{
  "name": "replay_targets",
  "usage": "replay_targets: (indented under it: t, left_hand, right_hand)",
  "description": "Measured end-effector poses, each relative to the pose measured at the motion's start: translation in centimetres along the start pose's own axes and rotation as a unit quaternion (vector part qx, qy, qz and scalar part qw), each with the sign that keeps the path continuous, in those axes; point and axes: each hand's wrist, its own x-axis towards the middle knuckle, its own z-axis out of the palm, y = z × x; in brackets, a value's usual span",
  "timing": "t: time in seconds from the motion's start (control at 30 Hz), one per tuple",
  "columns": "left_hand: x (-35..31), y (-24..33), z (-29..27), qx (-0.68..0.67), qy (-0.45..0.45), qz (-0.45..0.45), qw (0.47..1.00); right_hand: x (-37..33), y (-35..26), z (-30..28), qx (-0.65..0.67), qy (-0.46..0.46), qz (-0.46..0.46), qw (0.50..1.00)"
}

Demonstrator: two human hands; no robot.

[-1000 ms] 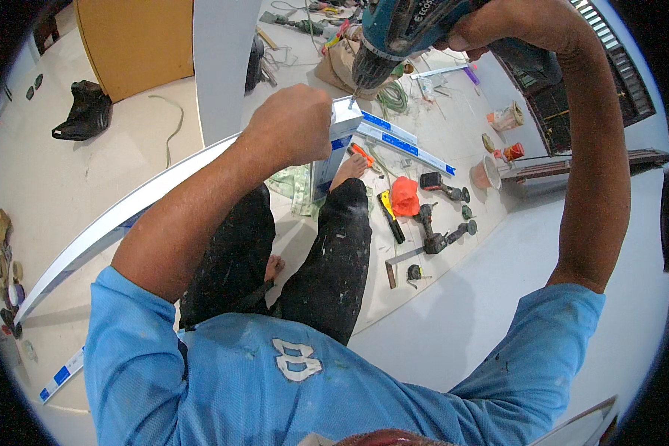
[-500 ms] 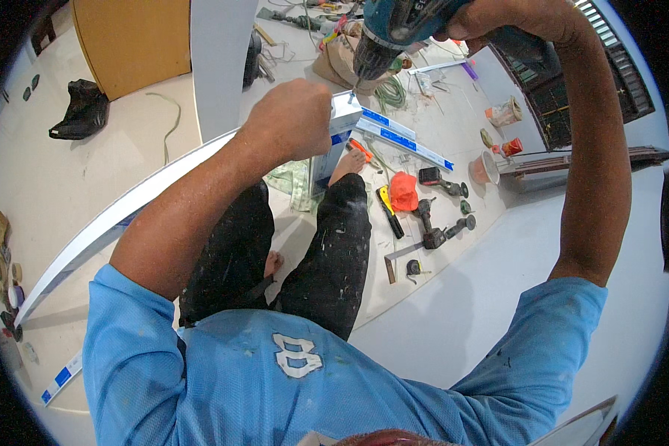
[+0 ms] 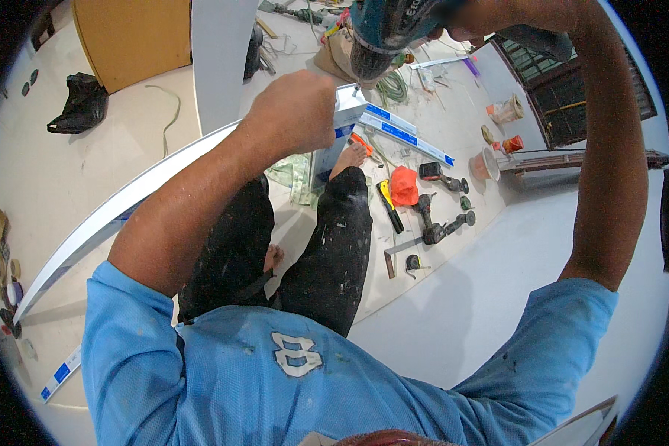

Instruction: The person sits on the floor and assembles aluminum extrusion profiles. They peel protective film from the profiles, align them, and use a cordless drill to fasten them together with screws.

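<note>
My right hand (image 3: 498, 21) grips a teal and black cordless drill (image 3: 385, 33) at the top of the view, its chuck pointing down. Below the chuck a small screw (image 3: 356, 90) stands at the end of a long white profile (image 3: 137, 192). My left hand (image 3: 293, 111) is closed at that same end, fingers curled; they hide what lies inside the grip. From there the profile runs down to the lower left, bending with the lens. A short upright piece with blue film (image 3: 325, 160) stands under the joint, between my legs.
On the floor to the right lie an orange-red cloth-like piece (image 3: 404, 186), a yellow and black tool (image 3: 389, 204), angle grinders (image 3: 438, 227), a metal square (image 3: 391, 262) and a tape measure (image 3: 413, 262). Blue-and-white strips (image 3: 409, 134) lie ahead. A black bag (image 3: 76, 104) is at left.
The drill has shifted slightly left and down at the screw, and my right forearm has swung outward to the right. My left hand stays at the profile's end.
</note>
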Motion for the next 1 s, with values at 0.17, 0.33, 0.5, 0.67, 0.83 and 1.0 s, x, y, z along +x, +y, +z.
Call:
replay_targets:
  t: [0.17, 0.33, 0.5, 0.67, 0.83, 1.0]
  left_hand:
    - [0.4, -0.6, 1.2, -0.01, 0.018, 0.026, 0.999]
    - [0.4, 0.1, 0.2, 0.005, -0.037, -0.031, 0.999]
    - [0.4, -0.6, 1.1, -0.005, -0.012, -0.007, 1.0]
    - [0.7, 0.0, 1.0, 0.017, 0.001, -0.014, 1.0]
    - [1.1, -0.2, 1.1, 0.032, -0.006, -0.009, 0.999]
    - [1.1, 0.0, 0.9, 0.026, -0.01, -0.012, 1.0]
  right_hand:
    - [0.7, -0.2, -1.1, 0.015, -0.05, 0.065, 0.997]
    - [2.4, -0.2, -2.1, 0.055, -0.117, 0.04, 0.991]
    - [2.8, -0.1, -1.2, 0.001, -0.07, 0.068, 0.995]
    - [2.3, 1.0, -1.2, 0.002, -0.047, 0.055, 0.997]
    - [1.5, 0.6, -1.4, 0.038, -0.07, 0.03, 0.996]
    - [1.7, 0.9, -1.3, 0.039, -0.081, -0.002, 0.996]
